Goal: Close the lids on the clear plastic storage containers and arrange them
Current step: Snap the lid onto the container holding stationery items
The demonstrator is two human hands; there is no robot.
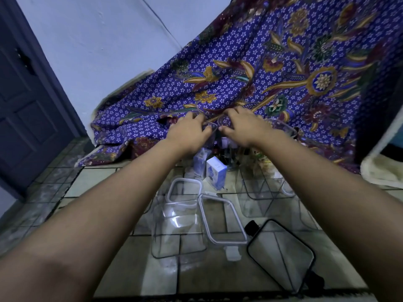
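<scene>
Both my hands reach far forward over the tiled floor. My left hand (189, 129) grips the rim of a clear container (212, 127) at the edge of the patterned cloth. My right hand (242, 125) holds the rim of a second clear container (283, 126) right beside it. Nearer to me a clear container with a white-rimmed lid (184, 192) lies on the floor. A loose white-rimmed lid (222, 221) leans against it. A black-rimmed lid (281, 253) lies at the lower right. Another clear container (261, 192) stands to the right.
A purple floral cloth (272, 68) drapes over something behind the containers. Small white and blue boxes (216, 173) and dark clutter sit under its edge. A dark door (28, 105) is at the left, a pale furry mat (379, 168) at the right.
</scene>
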